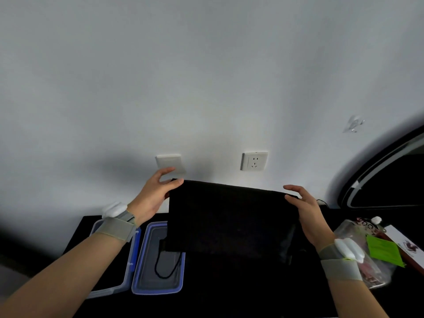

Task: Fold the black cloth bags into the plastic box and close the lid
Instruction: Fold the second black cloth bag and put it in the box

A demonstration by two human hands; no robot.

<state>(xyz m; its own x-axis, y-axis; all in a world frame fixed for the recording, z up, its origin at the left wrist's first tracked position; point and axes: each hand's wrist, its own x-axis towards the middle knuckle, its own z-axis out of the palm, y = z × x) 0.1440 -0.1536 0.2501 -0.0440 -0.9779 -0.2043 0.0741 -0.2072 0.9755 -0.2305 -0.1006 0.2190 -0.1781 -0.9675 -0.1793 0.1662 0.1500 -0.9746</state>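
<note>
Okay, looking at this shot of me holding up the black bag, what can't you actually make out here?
Head view, the only one:
- Table behind the held-up black cloth bag: hidden by the bag.
- Plastic box far right corner: covered by the bag; its cord's origin is unclear.
- Lid: mostly behind the left hand and forearm.
- Print on the plastic pouch beside the right hand: too small and blurred.

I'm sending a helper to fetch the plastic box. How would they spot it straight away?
Start at the black table against the white wall. At its left end two clear plastic pieces with blue rims lie side by side, below the left hand. The plastic box is the right-hand one, with a black cord lying in it.
</note>
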